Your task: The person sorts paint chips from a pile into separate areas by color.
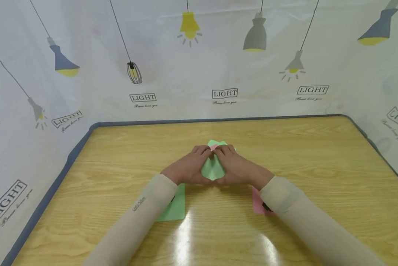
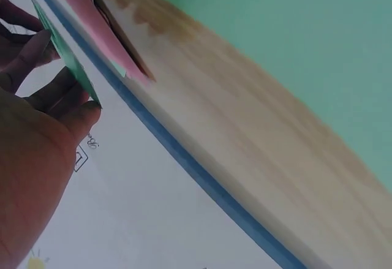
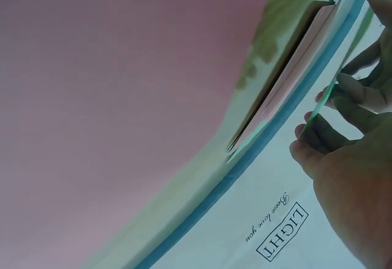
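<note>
Between the two hands is a small green sheet of paper [image 1: 213, 169], raised and slightly bent. My left hand [image 1: 193, 165] pinches its left side between thumb and fingers; my right hand [image 1: 236, 167] does the same on the right. Thumbs are at the near edge, with the fingertips gathered at the far edge. In the left wrist view the green sheet [image 2: 75, 68] appears almost edge-on, and in the right wrist view as a thin green strip [image 3: 331, 88]. Just past the fingers lie pink paper [image 3: 294, 73] and green paper [image 1: 215, 142], partly hidden by the hands.
A green sheet [image 1: 177, 207] lies on the wooden table [image 1: 218, 229] under the left forearm, and a pink sheet [image 1: 259, 203] under the right wrist. Both carry dark marks, partly covered by sleeves. A lamp-print curtain [image 1: 185, 66] rises behind the table's blue-grey edge [image 1: 152, 122].
</note>
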Tool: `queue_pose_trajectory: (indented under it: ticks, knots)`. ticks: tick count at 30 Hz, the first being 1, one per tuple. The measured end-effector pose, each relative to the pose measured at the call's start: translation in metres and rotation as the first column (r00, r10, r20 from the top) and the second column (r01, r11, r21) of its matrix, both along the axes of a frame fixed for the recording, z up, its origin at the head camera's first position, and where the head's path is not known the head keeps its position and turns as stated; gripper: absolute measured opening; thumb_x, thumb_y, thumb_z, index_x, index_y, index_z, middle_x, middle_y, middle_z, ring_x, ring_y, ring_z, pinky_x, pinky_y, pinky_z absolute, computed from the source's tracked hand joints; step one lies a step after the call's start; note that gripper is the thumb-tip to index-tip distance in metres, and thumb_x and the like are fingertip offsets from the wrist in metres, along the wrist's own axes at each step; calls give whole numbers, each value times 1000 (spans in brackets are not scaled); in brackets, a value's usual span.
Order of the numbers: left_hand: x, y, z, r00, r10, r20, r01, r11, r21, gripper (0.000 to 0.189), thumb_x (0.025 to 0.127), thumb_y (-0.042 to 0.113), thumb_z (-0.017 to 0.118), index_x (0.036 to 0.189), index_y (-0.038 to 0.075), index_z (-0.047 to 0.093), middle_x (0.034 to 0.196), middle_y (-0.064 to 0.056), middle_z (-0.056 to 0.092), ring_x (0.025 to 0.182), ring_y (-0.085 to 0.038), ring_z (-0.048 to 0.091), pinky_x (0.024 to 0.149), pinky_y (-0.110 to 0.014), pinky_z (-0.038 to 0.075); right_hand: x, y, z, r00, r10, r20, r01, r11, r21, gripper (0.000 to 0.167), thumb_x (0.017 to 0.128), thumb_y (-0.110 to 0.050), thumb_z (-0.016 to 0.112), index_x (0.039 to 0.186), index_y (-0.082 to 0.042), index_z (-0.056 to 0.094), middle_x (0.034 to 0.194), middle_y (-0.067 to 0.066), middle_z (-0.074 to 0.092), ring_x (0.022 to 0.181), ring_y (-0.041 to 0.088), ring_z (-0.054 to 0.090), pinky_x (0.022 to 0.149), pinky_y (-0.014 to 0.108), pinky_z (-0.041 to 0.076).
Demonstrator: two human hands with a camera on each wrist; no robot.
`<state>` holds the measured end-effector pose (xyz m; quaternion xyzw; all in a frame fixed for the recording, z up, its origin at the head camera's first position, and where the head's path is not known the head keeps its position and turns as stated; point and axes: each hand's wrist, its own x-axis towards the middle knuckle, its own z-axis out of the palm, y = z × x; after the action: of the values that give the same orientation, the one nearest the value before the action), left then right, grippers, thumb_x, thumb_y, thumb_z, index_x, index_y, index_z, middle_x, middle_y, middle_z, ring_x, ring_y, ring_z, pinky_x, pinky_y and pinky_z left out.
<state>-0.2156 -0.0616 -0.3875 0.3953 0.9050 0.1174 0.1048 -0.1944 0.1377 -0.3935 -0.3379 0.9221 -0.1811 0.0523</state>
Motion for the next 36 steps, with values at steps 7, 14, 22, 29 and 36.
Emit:
queue_pose_trajectory:
  ticks: [7,14,22,29,36]
  knots:
    - [7,-14,10,1000,2,-7,-2,1000,6,68,78,38,82,128,7,49,143,-10,36,135,-25,29,106,-32,35,3,-7,3,999,40,-1,-40,998,-44,75,81,-33,80,138,0,44,143,20,34,132,36,29,104,44,38]
    - [25,-46,22,999,46,6,-46,999,7,64,77,39,83,123,9,50,140,-10,38,132,-26,32,104,-36,39,14,-33,10,996,85,-13,-86,994,-63,74,83,-43,76,138,-3,47,144,20,35,132,34,31,104,40,39]
    - [52,-81,31,995,96,29,-97,994,42,66,74,42,85,121,9,53,136,-10,42,128,-28,37,99,-41,43,25,-63,17,988,150,35,-150,989,-4,77,84,-49,73,143,-8,44,150,15,31,137,29,26,106,36,37]
    - [68,-95,26,990,119,74,-124,990,66,69,72,47,85,121,9,55,134,-10,44,124,-28,40,95,-42,46,34,-74,15,977,206,56,-208,978,33,75,86,-47,70,144,-10,43,150,13,32,137,28,28,105,35,38]
    - [77,-105,17,989,124,84,-130,989,70,66,70,44,87,118,10,57,132,-8,46,121,-27,41,92,-41,48,42,-86,5,976,208,61,-212,975,65,78,86,-53,70,144,-10,43,149,10,33,135,25,30,100,31,43]
